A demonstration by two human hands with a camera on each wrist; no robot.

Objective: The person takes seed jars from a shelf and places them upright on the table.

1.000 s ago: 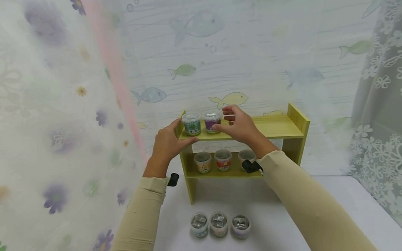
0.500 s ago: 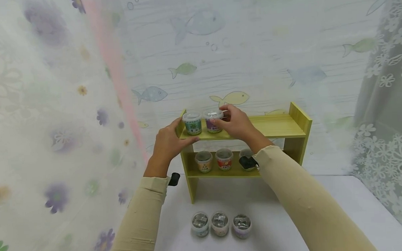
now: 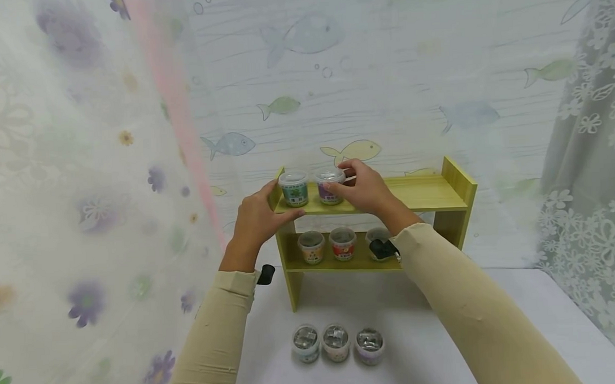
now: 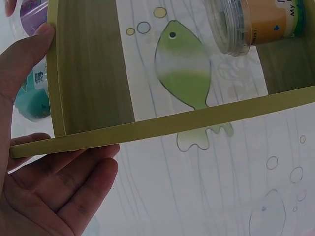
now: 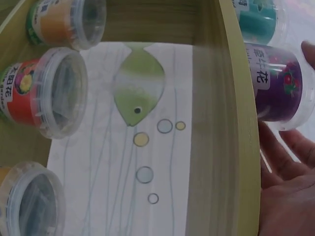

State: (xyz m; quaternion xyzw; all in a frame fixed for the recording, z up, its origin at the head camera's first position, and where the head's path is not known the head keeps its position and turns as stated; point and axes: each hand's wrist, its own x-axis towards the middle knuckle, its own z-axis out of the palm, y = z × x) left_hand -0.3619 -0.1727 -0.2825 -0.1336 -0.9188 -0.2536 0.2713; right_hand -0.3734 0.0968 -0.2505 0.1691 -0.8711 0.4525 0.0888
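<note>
On the top board of a yellow-green wooden shelf, a clear-lidded plastic cup with a purple label stands upright. My right hand holds it from the right, thumb on the front and fingers around the far side; the right wrist view shows the purple cup close to the fingers. Just left of it is a similar cup with a green label, not held. My left hand grips the shelf's upper left corner. In the left wrist view its thumb lies on the top board's edge, fingers beyond the side panel.
On the lower board stand an orange-labelled cup, a red-labelled cup and a third cup, partly hidden by the right wrist's camera. Three more lidded cups are in a row on the white table. Fish-patterned curtain hangs behind.
My right hand has closed on the purple-labelled cup, which has shifted slightly right, widening the gap to the green-labelled cup. The left hand stays at the shelf corner.
</note>
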